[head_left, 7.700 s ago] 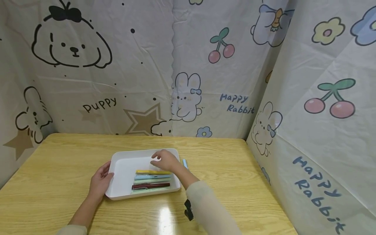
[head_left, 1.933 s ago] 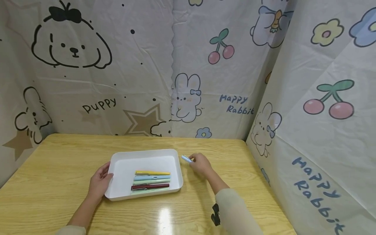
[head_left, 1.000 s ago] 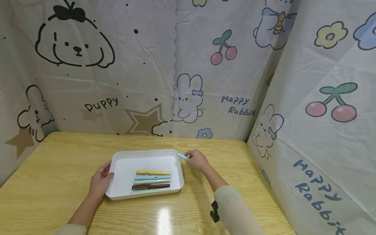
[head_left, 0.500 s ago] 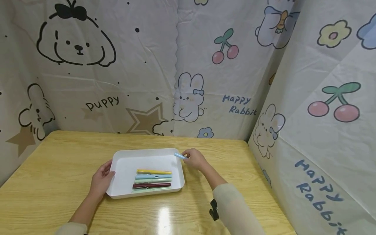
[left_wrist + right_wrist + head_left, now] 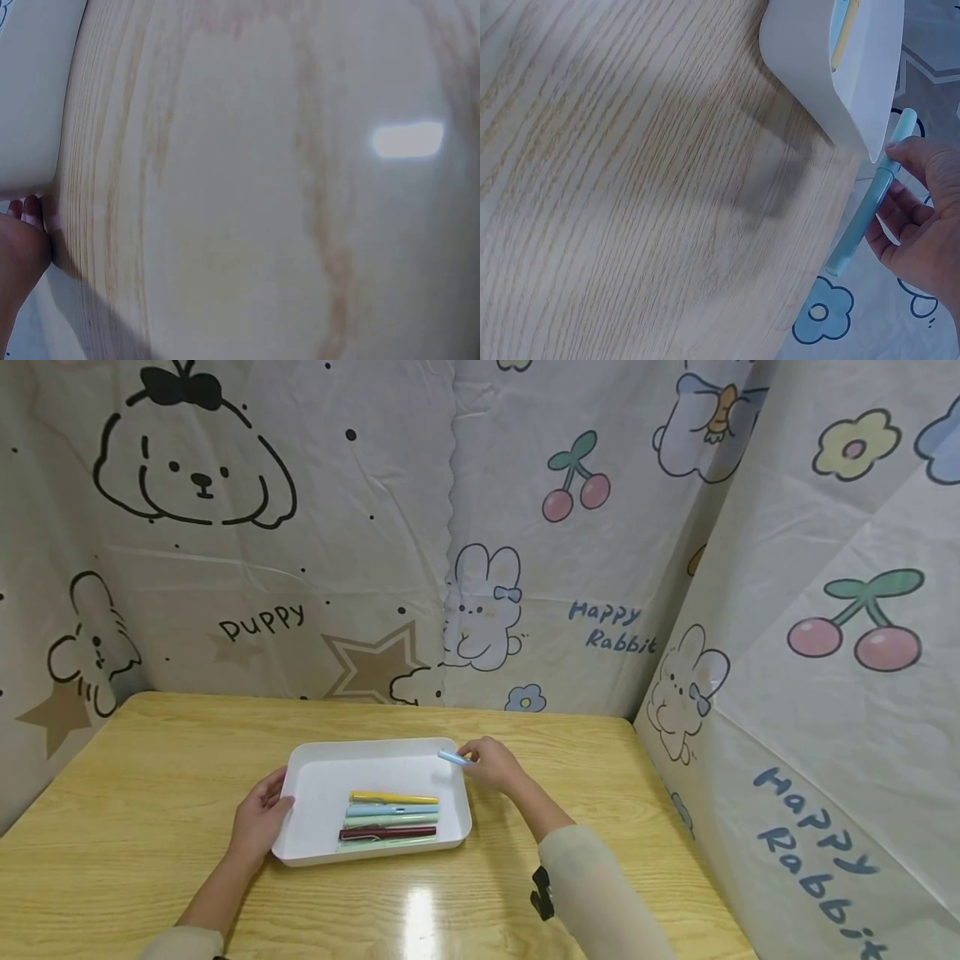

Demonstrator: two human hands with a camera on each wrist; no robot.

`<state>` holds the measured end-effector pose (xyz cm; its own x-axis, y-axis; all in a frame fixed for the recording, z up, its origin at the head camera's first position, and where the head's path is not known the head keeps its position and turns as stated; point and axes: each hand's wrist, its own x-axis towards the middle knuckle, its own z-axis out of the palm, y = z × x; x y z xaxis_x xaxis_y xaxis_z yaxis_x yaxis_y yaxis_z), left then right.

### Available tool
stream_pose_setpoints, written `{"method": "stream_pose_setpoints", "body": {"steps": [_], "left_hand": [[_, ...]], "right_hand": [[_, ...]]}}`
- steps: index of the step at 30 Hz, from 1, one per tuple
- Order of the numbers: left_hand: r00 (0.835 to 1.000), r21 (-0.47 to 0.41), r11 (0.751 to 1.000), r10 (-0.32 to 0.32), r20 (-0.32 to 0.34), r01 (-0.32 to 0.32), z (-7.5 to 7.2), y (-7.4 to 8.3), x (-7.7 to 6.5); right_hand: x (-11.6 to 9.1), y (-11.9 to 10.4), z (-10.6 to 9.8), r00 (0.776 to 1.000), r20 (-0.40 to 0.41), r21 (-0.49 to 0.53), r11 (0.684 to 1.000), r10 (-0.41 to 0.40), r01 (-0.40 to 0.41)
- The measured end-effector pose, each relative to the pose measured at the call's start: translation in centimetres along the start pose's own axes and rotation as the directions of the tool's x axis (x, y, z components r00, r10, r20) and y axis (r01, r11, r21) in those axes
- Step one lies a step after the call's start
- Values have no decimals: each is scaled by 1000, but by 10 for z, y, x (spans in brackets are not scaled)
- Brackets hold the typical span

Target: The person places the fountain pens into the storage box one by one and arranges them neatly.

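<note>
A light blue pen (image 5: 452, 757) is pinched between the thumb and fingers of my right hand (image 5: 495, 767), its tip end over the back right corner of the white tray (image 5: 318, 781). In the right wrist view the whole pen (image 5: 864, 216) shows, held beside the tray's outer wall (image 5: 814, 82). My left hand (image 5: 257, 818) grips the tray's left edge; its fingers are partly hidden. Inside the tray several pens lie side by side: a yellow pen (image 5: 393, 797), another light blue one, pale green ones and a dark red pen (image 5: 386, 834) near the front.
The tray stands on a wood-grain table (image 5: 187, 752). Printed cloth (image 5: 360, 527) hangs behind the table and along both sides. A bright light reflection (image 5: 420, 918) shows near the front. A black clip (image 5: 542, 893) sits at the right sleeve.
Earlier the right hand was above the tray, holding nothing, and a blue pen lay right of it. The hand then took that pen and has carried it left over the tray's rim.
</note>
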<state>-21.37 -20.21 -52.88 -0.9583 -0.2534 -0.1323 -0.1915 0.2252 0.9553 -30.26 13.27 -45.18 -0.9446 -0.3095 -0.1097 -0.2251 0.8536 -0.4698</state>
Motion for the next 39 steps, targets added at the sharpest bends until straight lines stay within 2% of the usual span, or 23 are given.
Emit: {"method": "stream_pose_setpoints", "body": {"steps": [12, 26, 39], "left_hand": [[1000, -5, 1000, -12, 6, 12, 0, 0, -1], [1000, -3, 1000, -6, 1, 6, 1, -3, 1], [1000, 2, 1000, 6, -8, -6, 1, -4, 3]], "right_hand": [[2, -6, 2, 1000, 23, -1, 1000, 0, 0], [4, -16, 4, 999, 38, -33, 999, -32, 34], [7, -21, 11, 997, 73, -26, 999, -24, 25]]}}
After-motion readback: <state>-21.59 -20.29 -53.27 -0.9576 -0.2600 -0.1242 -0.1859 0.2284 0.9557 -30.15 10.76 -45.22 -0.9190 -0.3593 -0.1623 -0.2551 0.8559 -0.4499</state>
